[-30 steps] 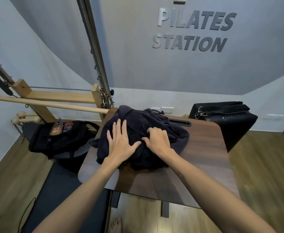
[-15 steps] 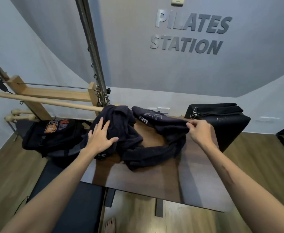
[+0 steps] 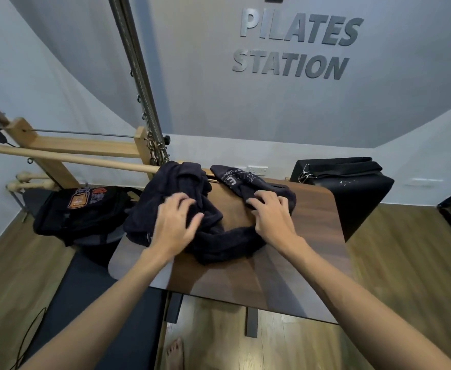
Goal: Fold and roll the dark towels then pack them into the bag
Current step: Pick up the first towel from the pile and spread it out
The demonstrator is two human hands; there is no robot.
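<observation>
The dark towels [image 3: 208,225] lie in a crumpled, unfolded heap on the wooden table [image 3: 315,252], spread from the table's 10 o'clock corner through a low loop at centre to its 1 o'clock area. One bunch is piled at the left and hangs slightly over the table's left edge; a second bunch at the right shows pale printed lettering on its upper face. The left hand [image 3: 175,225] rests on the left bunch with fingers spread and slightly bent; the frame is blurred here, so whether the fingers grasp the cloth cannot be told. The right hand [image 3: 271,217] lies on the right bunch, fingers curled down into the fabric and gripping it. The black bag [image 3: 83,212], bearing an orange patch, sits at the table's 9 o'clock, just beside the left edge and lower than the tabletop. A black padded box [image 3: 357,188] stands at the table's 2 o'clock, against the wall. A wooden frame with a bar [image 3: 67,161] and metal springs [image 3: 139,84] occupies the 10 to 11 o'clock area. Grey lettering [image 3: 296,46] on the wall at 12 o'clock reads "PILATES STATION".
</observation>
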